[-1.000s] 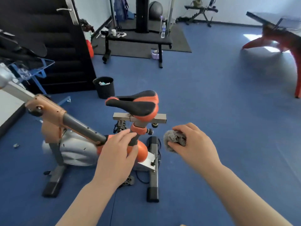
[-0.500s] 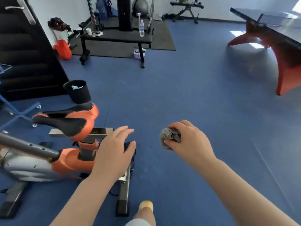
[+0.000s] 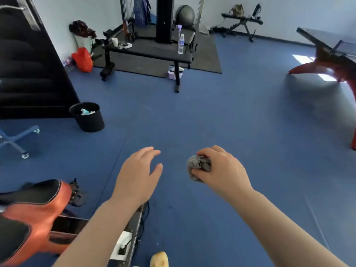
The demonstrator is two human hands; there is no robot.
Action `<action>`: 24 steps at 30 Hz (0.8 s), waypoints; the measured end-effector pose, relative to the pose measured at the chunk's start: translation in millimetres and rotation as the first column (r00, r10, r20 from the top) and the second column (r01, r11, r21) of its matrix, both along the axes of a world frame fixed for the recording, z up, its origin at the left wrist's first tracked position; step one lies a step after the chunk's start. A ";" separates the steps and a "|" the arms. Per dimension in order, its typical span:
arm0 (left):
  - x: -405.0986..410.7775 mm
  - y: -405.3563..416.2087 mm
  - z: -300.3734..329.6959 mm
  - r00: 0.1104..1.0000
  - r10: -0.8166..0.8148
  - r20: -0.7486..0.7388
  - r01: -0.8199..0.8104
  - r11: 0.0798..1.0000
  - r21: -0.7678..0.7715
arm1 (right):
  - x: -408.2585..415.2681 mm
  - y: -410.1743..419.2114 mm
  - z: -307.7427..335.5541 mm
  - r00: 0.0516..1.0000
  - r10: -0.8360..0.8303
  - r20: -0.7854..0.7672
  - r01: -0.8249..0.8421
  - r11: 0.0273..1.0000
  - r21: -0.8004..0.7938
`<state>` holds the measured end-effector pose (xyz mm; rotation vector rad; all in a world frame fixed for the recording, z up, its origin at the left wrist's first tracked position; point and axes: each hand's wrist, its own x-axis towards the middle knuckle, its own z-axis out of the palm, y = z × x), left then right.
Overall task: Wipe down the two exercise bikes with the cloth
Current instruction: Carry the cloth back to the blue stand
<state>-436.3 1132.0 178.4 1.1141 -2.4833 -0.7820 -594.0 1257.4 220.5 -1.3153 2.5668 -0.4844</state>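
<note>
two bare arms reach forward over a blue gym floor (image 3: 221, 116). the right hand (image 3: 223, 170) grips a balled-up grey cloth (image 3: 198, 167), fingers curled over it, the cloth bulging out toward the left hand (image 3: 137, 175), which hovers with fingers relaxed, holding nothing. an orange and black exercise bike (image 3: 36, 212) sits at lower left, beneath the left forearm.

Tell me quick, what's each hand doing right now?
Left hand: open, fingers relaxed, holding nothing.
Right hand: closed around the balled-up grey cloth.
</note>
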 end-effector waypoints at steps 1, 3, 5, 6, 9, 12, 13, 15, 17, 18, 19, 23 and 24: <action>-16.8 -10.4 4.5 1.000 -0.002 0.006 0.002 1.000 -0.003 | -14.8 -10.6 2.2 1.000 0.003 -0.001 -0.003 1.000 -0.001; -46.9 -27.7 11.3 1.000 -0.005 0.009 0.005 1.000 0.003 | -45.1 -29.1 2.7 1.000 0.003 0.013 -0.002 1.000 -0.009; -73.7 -45.0 13.9 1.000 0.003 0.008 -0.003 1.000 0.009 | -75.7 -50.4 0.2 1.000 0.012 0.014 -0.012 1.000 0.002; -86.2 -54.6 13.6 1.000 0.015 0.015 -0.015 1.000 0.016 | -90.5 -63.8 -1.1 1.000 0.026 0.013 -0.026 1.000 0.007; -122.4 -91.2 7.5 0.995 0.096 0.035 -0.097 0.995 0.019 | -138.3 -113.3 -5.6 0.996 0.094 0.001 -0.094 0.995 -0.023; -152.2 -125.4 3.6 0.973 0.229 0.014 -0.229 0.973 0.013 | -181.1 -167.7 -6.4 0.978 0.209 -0.008 -0.209 0.978 -0.026; -161.4 -136.4 4.2 0.962 0.273 0.004 -0.273 0.962 0.013 | -194.5 -186.2 -4.9 0.968 0.250 -0.009 -0.250 0.968 -0.022; -179.4 -156.9 7.4 0.939 0.345 0.001 -0.345 0.939 0.013 | -217.5 -222.5 0.3 0.943 0.333 -0.017 -0.333 0.943 -0.018; -194.8 -175.7 13.1 0.912 0.410 -0.005 -0.410 0.912 -0.005 | -234.7 -259.5 5.7 0.909 0.417 -0.019 -0.417 0.908 -0.035; -199.5 -184.7 15.4 0.897 0.443 -0.013 -0.443 0.896 -0.014 | -240.3 -278.1 7.4 0.890 0.455 -0.021 -0.456 0.889 -0.043; -202.2 -192.4 17.2 0.881 0.473 -0.016 -0.474 0.880 -0.018 | -243.4 -295.7 8.6 0.871 0.491 -0.022 -0.492 0.870 -0.045; -191.3 -218.4 14.2 0.800 0.599 0.037 -0.599 0.800 0.003 | -233.5 -362.4 5.3 0.776 0.631 0.008 -0.630 0.775 -0.047; -185.6 -228.0 12.2 0.774 0.631 0.054 -0.632 0.775 0.001 | -227.9 -379.8 3.0 0.749 0.663 0.012 -0.661 0.749 -0.047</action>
